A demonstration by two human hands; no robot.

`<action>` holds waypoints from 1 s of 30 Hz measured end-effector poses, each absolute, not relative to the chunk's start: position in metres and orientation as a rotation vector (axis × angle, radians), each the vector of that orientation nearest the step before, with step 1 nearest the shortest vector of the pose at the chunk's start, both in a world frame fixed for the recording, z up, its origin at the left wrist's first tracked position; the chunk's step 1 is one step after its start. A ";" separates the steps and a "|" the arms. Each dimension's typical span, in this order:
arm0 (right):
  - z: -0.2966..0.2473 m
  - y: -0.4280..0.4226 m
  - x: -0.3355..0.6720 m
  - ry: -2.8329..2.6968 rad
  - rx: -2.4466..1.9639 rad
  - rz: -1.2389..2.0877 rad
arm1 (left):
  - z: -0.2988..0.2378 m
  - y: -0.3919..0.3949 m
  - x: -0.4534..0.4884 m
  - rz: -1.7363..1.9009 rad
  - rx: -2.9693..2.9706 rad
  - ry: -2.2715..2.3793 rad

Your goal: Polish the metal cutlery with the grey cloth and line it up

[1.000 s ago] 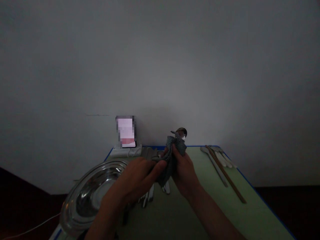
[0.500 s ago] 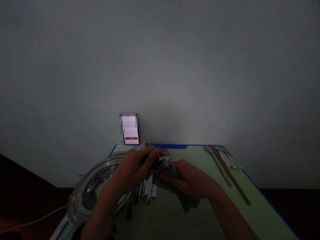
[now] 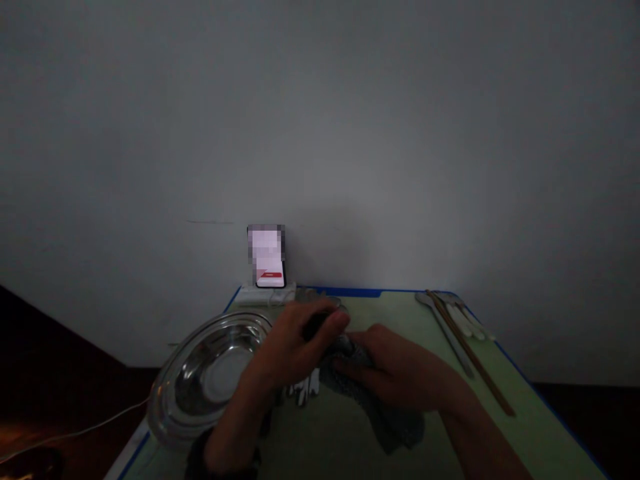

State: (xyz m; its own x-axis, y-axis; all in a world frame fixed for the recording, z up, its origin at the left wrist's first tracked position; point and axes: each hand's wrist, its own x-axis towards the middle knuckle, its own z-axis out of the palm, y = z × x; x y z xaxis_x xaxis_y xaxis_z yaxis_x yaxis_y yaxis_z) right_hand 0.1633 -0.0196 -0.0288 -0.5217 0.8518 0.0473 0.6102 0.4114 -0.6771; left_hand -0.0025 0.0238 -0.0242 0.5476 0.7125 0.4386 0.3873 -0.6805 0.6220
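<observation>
My right hand (image 3: 400,367) is closed around a grey cloth (image 3: 383,417), whose loose end hangs down below the fingers. My left hand (image 3: 305,340) is curled just left of it, thumb and fingertips close together above the cloth's upper edge. A small shiny part shows in the cloth's fold between the hands, too dark to name. What my left fingers hold is hidden. Below the left wrist lie several white-handled pieces of cutlery (image 3: 306,388), partly covered by the arm. Rounded metal ends of more cutlery peek out behind the left fingers.
A wide steel basin (image 3: 173,407) stands on the table's left side. A lit phone (image 3: 270,257) leans against the wall at the back. On the right lie a long metal spoon (image 3: 447,337), wooden chopsticks (image 3: 480,367) and several white-handled utensils (image 3: 465,323). The green tabletop (image 3: 520,393) has blue edging.
The view has shifted slightly, so the table things sit further right. Both hands have moved right and a little lower, and more of the cloth hangs down. The basin's inside shows more.
</observation>
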 end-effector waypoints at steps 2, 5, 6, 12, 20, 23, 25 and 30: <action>-0.031 -0.018 0.159 -2.234 -1.255 0.875 | -0.025 0.024 -0.002 0.971 2.313 0.914; -0.030 -0.017 0.169 -2.220 -1.257 0.865 | -0.026 0.030 -0.015 1.013 2.143 0.937; -0.029 -0.017 0.175 -2.230 -1.268 0.843 | -0.026 0.031 -0.021 1.025 2.050 0.932; -0.022 -0.023 0.195 -2.210 -1.455 0.725 | -0.029 0.034 -0.036 1.026 1.587 0.852; -0.027 -0.026 0.168 -2.242 -1.513 0.584 | -0.033 0.037 -0.032 1.013 1.727 0.838; -0.026 -0.026 0.174 -2.198 -1.434 0.566 | -0.032 0.037 -0.042 0.998 1.805 0.704; -0.024 -0.026 0.179 -2.161 -1.394 0.559 | -0.031 0.036 -0.048 0.940 1.791 0.593; -0.023 -0.025 0.179 -2.162 -1.340 0.638 | -0.026 0.033 -0.053 0.963 1.796 0.560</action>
